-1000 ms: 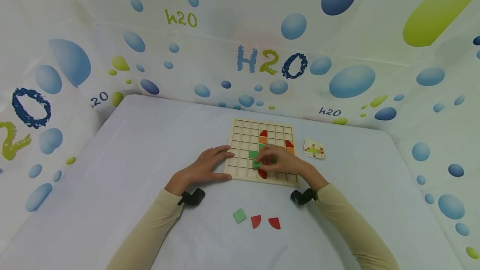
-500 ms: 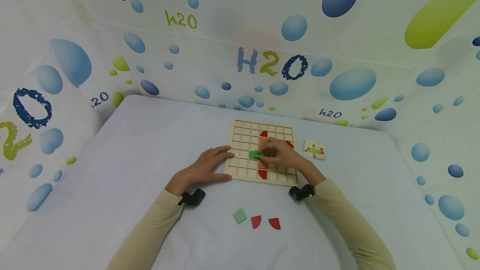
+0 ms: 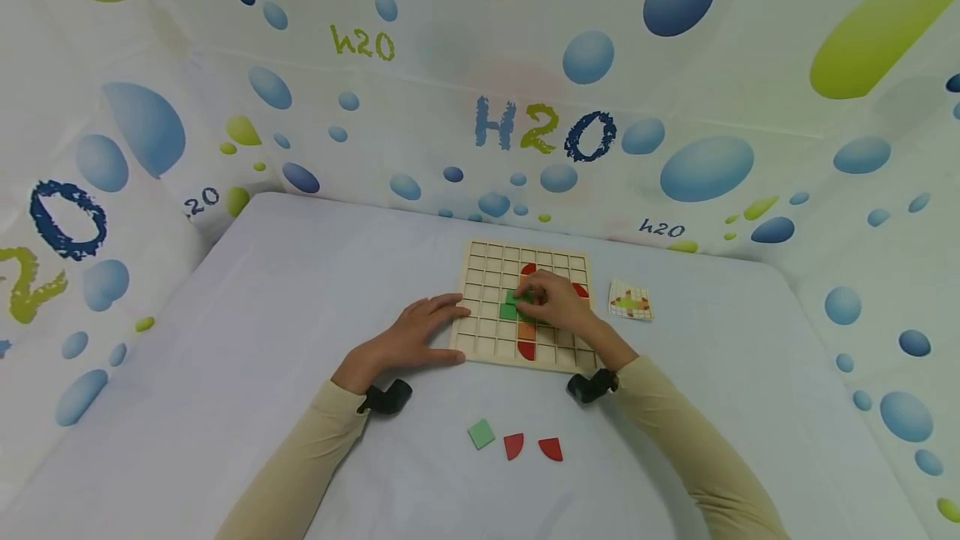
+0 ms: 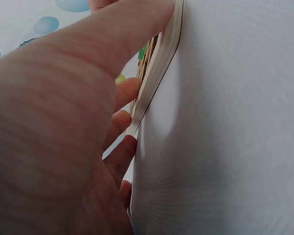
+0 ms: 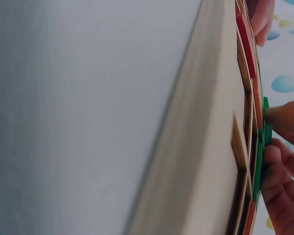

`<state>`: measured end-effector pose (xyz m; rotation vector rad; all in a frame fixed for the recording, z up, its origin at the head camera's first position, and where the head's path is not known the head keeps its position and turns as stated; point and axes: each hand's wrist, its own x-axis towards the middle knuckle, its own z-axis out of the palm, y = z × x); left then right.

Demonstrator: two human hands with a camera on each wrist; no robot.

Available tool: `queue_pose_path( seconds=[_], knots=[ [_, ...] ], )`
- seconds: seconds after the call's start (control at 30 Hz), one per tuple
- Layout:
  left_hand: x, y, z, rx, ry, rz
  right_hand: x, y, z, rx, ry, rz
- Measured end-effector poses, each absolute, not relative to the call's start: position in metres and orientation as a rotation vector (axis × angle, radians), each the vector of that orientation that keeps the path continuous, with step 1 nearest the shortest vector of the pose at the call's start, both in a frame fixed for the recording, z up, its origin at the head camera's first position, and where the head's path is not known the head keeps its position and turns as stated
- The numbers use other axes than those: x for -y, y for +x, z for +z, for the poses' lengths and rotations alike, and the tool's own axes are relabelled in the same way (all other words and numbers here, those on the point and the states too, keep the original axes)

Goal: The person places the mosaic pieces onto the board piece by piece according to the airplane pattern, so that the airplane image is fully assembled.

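Note:
My left hand (image 3: 411, 336) rests with extended fingers at the left edge of a wooden grid board (image 3: 486, 347); in the left wrist view its thumb and fingertips touch the board's side. Above the board's middle, my right hand (image 3: 555, 302) pinches a green square tile (image 3: 512, 297) between thumb and fingers. The right wrist view shows that green tile (image 5: 268, 129) close against the board's surface. Just below it, another green tile (image 3: 508, 312) lies in a cell. An orange tile (image 3: 527, 331) and a red quarter-circle tile (image 3: 527, 351) sit nearer the front. My right hand hides several cells.
In front of the board lie a loose green square (image 3: 482, 433) and two red quarter-circles, one on the left (image 3: 513, 445) and one on the right (image 3: 551, 449). A pattern card (image 3: 631, 300) lies right of the board. Behind the table hangs a printed curtain (image 3: 435, 65).
Holding the green tile, my right hand has moved from the board's front part towards its middle, away from me. The left hand and the loose tiles stay where they were.

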<state>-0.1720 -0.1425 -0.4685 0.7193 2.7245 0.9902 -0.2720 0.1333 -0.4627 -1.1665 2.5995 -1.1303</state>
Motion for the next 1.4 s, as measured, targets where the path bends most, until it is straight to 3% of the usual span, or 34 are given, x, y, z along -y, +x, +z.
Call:
queue_pose_path(
  seconds=[0.73,1.4],
  knots=[
    [0.141,-0.173,-0.466,-2.724,0.734,0.994,-0.126,-0.264,-0.454,-2.677,-1.014,-1.017],
    [0.141,-0.172,-0.468,-2.725,0.728,0.989,-0.129,-0.246,-0.460,-2.587,-1.064,-1.171]
  ],
)
